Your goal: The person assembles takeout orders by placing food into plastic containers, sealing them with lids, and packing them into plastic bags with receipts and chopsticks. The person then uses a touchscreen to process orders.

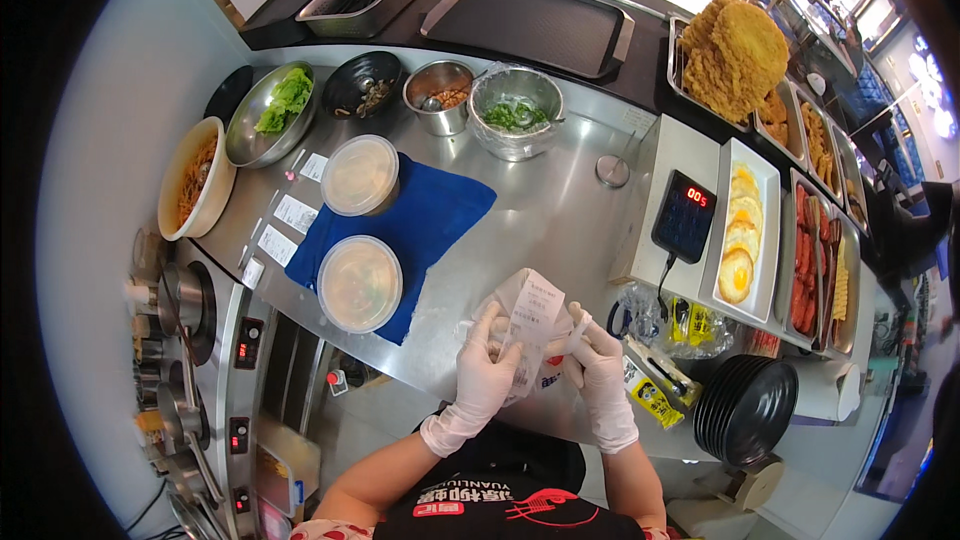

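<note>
Both my hands wear thin white gloves, close together over the front edge of the steel counter. My left hand [486, 367] pinches a long printed paper slip [536, 315] and a whitish plastic bag [517, 285] behind it. My right hand [596, 367] grips a twisted part of what looks like the same bag, just right of the slip. Left of my hands, two round lidded plastic tubs, one nearer [360, 285] and one farther [360, 174], stand on a folded blue cloth [442, 202].
Bowls of lettuce [244, 127], noodles [169, 187] and chopped greens [517, 146] line the counter's back and left. At right stand a tray of fried eggs [765, 240], a sausage tray [806, 255], a digital timer [684, 217] and stacked black plates [750, 409]. Burners [202, 300] lie at left.
</note>
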### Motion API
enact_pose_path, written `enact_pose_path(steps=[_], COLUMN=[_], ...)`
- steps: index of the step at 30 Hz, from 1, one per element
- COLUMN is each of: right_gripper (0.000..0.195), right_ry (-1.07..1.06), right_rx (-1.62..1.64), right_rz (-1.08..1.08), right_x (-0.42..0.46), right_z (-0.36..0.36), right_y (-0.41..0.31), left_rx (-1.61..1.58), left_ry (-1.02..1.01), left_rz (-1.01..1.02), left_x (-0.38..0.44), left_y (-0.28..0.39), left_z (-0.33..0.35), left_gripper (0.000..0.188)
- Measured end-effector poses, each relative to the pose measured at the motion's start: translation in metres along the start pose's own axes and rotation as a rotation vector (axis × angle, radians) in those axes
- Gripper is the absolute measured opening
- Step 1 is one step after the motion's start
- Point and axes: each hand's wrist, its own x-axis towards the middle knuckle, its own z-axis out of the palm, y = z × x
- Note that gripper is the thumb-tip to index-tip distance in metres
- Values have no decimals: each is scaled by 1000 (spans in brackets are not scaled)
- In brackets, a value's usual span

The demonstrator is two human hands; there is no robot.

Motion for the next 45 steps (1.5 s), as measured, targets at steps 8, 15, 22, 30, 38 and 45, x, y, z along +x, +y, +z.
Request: enact_pose_path(steps=[8,15,22,30,38,45], right_gripper=[30,25,16,20,16,21], right_ry=[-65,-185,-157,-189,-187,-235], right_rx=[40,-851,-953,-961,-987,-1040], right_rz=[-129,-750,-870,-892,-933,-896], right_x=[3,8,8,11,14,13], right_z=[-6,-14,-14,-16,-12,-12], right_y=[24,31,30,25,28,27], left_rx=[24,313,171,-468,-1220,-1095], left_ry=[20,126,-102,-204,-188,-87], left_rz=[-8,262,-301,-309,-571,-648], left_x=[1,-1,28,39,54,61], left_y=[8,17,10,10,2,0], left_z=[4,-22,-78,-78,-60,-66], left_gripper=[64,56,28,11,32,34])
